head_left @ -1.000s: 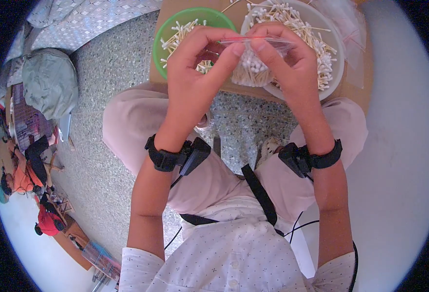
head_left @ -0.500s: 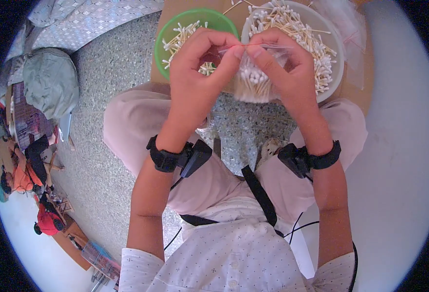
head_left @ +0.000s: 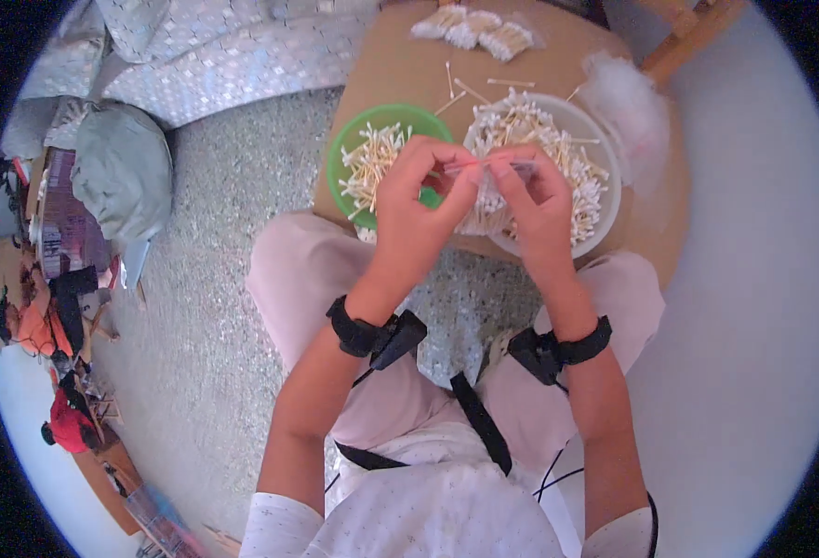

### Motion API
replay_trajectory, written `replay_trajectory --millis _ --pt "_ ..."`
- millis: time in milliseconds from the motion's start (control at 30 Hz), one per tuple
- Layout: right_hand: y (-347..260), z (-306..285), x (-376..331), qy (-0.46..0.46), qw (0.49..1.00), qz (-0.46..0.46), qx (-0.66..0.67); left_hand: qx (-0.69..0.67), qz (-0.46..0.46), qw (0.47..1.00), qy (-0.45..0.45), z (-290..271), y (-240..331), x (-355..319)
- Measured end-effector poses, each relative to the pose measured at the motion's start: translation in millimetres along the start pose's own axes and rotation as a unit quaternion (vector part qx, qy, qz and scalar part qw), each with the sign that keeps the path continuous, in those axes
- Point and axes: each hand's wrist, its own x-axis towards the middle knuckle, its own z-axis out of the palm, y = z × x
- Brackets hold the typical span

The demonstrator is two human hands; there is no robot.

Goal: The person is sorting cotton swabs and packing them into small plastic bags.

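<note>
Between my two hands hangs a small clear zip bag [head_left: 486, 216] with a bundle of cotton swabs inside, its red-lined top edge uppermost. My left hand [head_left: 425, 203] pinches that edge on one side, thumb against fingers. My right hand [head_left: 535, 197] pinches the same edge close beside it, so the fingertips almost meet. Behind the left hand stands a green bowl [head_left: 338, 177] of loose cotton swabs. A white bowl [head_left: 611, 200], heaped with more swabs, is behind the right hand. The bag's lower part is partly blurred against the white bowl.
Both bowls stand on a brown board [head_left: 381, 70]. Several filled swab bags [head_left: 472, 33] lie at its far edge, with a few stray swabs [head_left: 465, 90] nearer. A heap of clear plastic bags [head_left: 625, 112] lies at right. Two other people [head_left: 42, 321] sit far left.
The view has shifted, so the bowls sit lower and the filled bags at the far edge now show. Both hands still pinch the zip bag's top edge.
</note>
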Motion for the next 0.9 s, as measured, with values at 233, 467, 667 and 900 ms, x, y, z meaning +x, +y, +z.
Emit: replay_trajectory --millis 233,467,667,900 --pt "27 -19 8 -0.022 1.0 0.014 0.003 0.056 0.001 0.998 -0.038 5 -16 3" --pt "38 -21 29 -0.053 0.997 -0.008 -0.062 -0.004 -0.034 0.999 -0.025 7 -20 9" --pt "32 -44 35 -0.048 0.995 0.016 -0.086 -0.001 0.013 1.0 0.007 34 -37 13" --pt "34 -50 40 -0.074 0.989 -0.041 -0.125 0.055 0.059 0.996 0.029 39 -34 6"
